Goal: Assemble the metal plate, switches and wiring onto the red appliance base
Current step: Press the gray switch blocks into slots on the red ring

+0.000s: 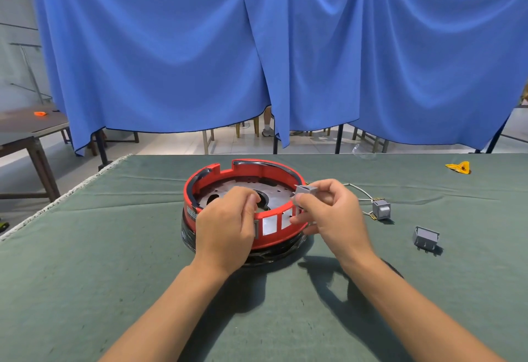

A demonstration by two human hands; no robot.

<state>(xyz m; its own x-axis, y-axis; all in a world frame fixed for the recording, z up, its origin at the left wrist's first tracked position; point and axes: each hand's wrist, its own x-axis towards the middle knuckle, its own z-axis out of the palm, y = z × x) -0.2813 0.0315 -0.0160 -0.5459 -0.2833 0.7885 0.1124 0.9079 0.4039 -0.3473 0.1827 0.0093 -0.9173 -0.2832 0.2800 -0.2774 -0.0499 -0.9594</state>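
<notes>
The round red appliance base (217, 173) sits mid-table on a black ring, with the metal plate (228, 190) lying inside it. My left hand (225, 224) grips the base's front wall, fingers curled over the rim. My right hand (328, 213) pinches a small grey switch (306, 189) just above the rim at the base's right side. A second grey switch (381, 209) with white wires (360, 190) lies to the right on the cloth. A third grey switch (425, 237) lies further right, nearer me.
A green cloth (114, 247) covers the table, whose left edge runs diagonally. A yellow scrap (459, 167) lies far right. Blue curtains (171, 47) hang behind the table's far edge. Another table (28, 130) stands at the left.
</notes>
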